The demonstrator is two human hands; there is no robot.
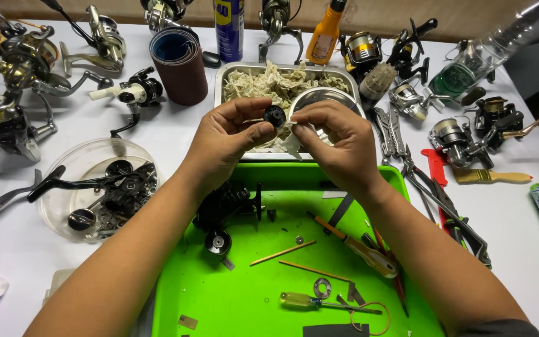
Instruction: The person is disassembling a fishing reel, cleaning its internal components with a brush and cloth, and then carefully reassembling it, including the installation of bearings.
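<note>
While a small black round part [274,115] is pinched between thumb and fingertips of the left hand [229,140], a scrap of pale cloth is pressed against it at three o'clock by the right hand's [338,146] closed fingers, above the green tray [244,299].

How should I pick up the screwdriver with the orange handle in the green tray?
Take the orange-handled screwdriver by its thick handle, coming straight down from above. It lies flat and slanted in the green tray, and the handle is its widest part.
</note>
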